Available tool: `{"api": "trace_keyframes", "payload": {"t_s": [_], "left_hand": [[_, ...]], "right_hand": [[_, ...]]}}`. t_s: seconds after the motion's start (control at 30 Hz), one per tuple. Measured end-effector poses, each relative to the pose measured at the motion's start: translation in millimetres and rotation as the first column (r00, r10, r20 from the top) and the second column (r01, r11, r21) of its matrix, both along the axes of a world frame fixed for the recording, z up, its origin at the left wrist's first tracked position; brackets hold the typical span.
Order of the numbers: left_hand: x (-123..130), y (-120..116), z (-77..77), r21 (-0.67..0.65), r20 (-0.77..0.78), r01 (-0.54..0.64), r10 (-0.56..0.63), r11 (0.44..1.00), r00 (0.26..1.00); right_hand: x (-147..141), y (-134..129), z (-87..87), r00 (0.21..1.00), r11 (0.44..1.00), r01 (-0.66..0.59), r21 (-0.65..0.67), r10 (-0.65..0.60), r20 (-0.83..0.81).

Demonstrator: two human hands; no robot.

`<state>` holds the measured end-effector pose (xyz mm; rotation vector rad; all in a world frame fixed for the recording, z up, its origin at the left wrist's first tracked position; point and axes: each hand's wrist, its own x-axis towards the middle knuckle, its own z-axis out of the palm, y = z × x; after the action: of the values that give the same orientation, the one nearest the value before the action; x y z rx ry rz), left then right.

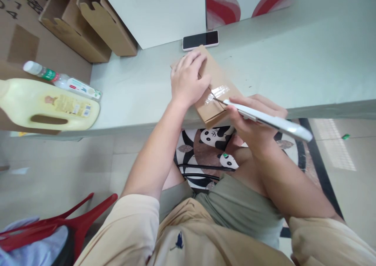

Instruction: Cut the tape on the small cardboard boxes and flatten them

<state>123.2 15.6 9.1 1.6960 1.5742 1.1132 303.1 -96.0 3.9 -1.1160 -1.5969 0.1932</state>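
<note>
A small brown cardboard box (pixel 216 72) lies at a slant on the table's front part, one corner near the edge. My left hand (pixel 188 76) grips it from above, fingers bent over its top. Clear tape (pixel 219 92) crosses the box's seam just beside my left thumb. Closed around a white utility knife (pixel 276 123), my right hand (pixel 252 133) is at the box's near right end. The knife's thin blade points left and meets the taped seam; whether it has gone through the tape I cannot tell.
Behind the box lies a phone (pixel 200 40), in front of white cartons (pixel 164 11). At left are a yellowish jug (pixel 26 105), a clear plastic bottle (pixel 60 78) and open cardboard holders (pixel 108 27). The pale green table (pixel 141 86) ends just before my body; a red chair (pixel 79 223) stands lower left.
</note>
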Motion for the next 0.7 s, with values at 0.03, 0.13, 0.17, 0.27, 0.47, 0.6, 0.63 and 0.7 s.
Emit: {"api": "trace_keyframes", "payload": {"t_s": [0.03,0.13,0.17,0.27,0.47,0.6,0.63,0.7], "left_hand": [[0.2,-0.4,0.7,-0.005,0.009,-0.001,0.001,1.000,1.000],[0.2,0.0,1.3,-0.009,0.025,0.001,-0.001,1.000,1.000],[0.1,0.6,1.0,-0.008,0.024,0.002,-0.002,1.000,1.000],[-0.3,1.6,0.0,-0.004,0.003,0.002,-0.002,1.000,1.000],[1.6,-4.3,3.9,-0.011,-0.101,0.017,-0.018,1.000,0.995],[2.8,-6.7,6.4,-0.010,-0.039,-0.004,0.003,1.000,0.999],[2.7,-6.6,6.3,-0.011,-0.037,0.000,-0.001,1.000,0.999],[2.1,-5.8,4.9,-0.008,-0.060,0.015,-0.015,1.000,0.998]], "right_hand": [[0.1,0.6,-0.9,1.000,1.000,-0.002,0.007,0.002,0.007],[1.5,1.9,-2.7,0.997,1.000,-0.009,0.005,0.008,0.073],[2.3,1.9,-2.7,0.995,1.000,-0.006,-0.006,0.007,0.102],[3.6,0.3,-1.9,0.988,0.999,0.009,-0.033,-0.004,0.154],[-3.6,-1.3,-4.4,0.986,0.996,-0.027,-0.091,0.041,0.159],[-8.5,1.3,-6.9,0.984,0.999,-0.002,-0.050,0.011,0.178],[-8.6,1.6,-6.9,0.985,0.999,-0.001,-0.045,0.009,0.174],[-7.7,1.6,-6.0,0.984,0.998,0.002,-0.055,0.008,0.179]]}}
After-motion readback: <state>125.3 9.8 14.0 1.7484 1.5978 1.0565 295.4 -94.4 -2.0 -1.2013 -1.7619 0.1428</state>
